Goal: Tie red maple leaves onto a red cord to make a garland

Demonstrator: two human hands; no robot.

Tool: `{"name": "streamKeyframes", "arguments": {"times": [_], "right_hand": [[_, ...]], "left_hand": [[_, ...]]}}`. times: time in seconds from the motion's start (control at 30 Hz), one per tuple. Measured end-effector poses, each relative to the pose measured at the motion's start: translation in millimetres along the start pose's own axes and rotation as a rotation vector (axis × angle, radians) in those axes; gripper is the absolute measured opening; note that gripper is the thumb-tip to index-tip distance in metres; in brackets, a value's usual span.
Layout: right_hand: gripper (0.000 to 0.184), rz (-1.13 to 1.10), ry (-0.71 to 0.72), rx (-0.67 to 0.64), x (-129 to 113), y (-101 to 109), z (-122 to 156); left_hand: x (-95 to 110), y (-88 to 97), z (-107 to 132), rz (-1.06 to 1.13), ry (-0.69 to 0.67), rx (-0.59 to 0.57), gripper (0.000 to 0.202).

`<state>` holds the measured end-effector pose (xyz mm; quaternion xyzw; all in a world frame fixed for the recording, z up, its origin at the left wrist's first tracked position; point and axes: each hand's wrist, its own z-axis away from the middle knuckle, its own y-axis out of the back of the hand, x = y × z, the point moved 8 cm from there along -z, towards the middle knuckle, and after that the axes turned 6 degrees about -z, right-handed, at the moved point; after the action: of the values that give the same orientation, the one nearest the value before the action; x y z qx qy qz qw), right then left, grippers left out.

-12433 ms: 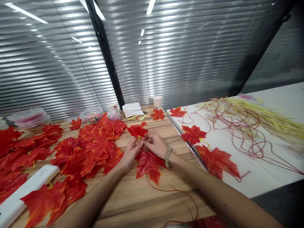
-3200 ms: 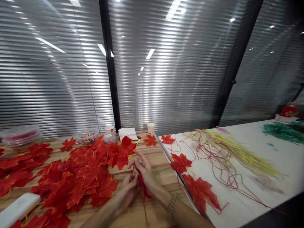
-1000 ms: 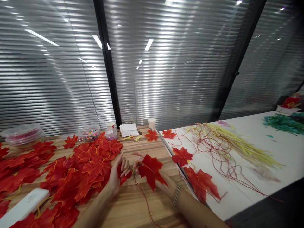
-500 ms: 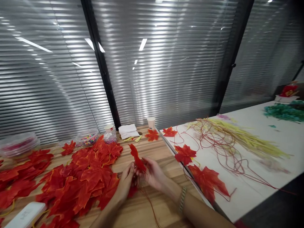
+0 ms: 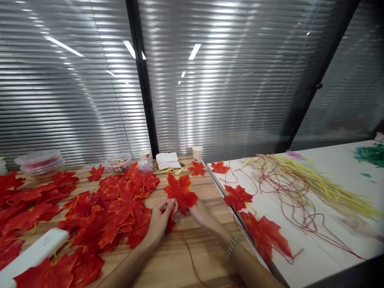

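A red leaf point(image 5: 181, 192) is held upright between both hands.
It is pinched by left hand point(image 5: 160, 219) and right hand point(image 5: 200, 213) fingers; a red wire point(image 5: 187, 250) trails below.

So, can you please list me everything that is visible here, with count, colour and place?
maple leaf: one, red-orange, held up between both hands
red wire: one, hanging from the hands toward the near table edge
leaf pile: many, red, left on the wooden table
loose leaves: a few, red, on the white table
wire bundle: red and yellow strands, white table
paper cups: two, white, by the blinds
napkin: white, between the cups
bead bowl: one, clear, mixed colours, far left
stacked tubs: clear, far left
white box: one, near left
green scraps: far right
left hand: grip on leaf stem
right hand: behind the leaf, bracelet on wrist
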<state>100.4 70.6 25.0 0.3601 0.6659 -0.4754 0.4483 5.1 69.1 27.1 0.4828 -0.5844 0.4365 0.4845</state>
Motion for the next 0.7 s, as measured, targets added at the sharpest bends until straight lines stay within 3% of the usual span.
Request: {"name": "streamKeyframes", "arguments": {"times": [0.1, 0.23, 0.5, 0.7], "right_hand": [[0.018, 0.197, 0.092, -0.084, -13, -5, 3], [0.037, 0.139, 0.135, -0.235, -30, -25, 14], [0.049, -0.277, -0.183, 0.009, 15, -17, 12], [0.032, -0.48, -0.147, 0.215, 2, -6, 16]], "left_hand": [[-2, 12.2, -1, -0.026, 0.019, 0.111, 0.03], [-6, 11.4, 0, -0.003, 0.044, 0.1, 0.03], [-18, -26.2, 18, -0.109, 0.154, -0.195, 0.039], [-22, -31.2, 20, -0.168, 0.165, -0.26, 0.037]]}}
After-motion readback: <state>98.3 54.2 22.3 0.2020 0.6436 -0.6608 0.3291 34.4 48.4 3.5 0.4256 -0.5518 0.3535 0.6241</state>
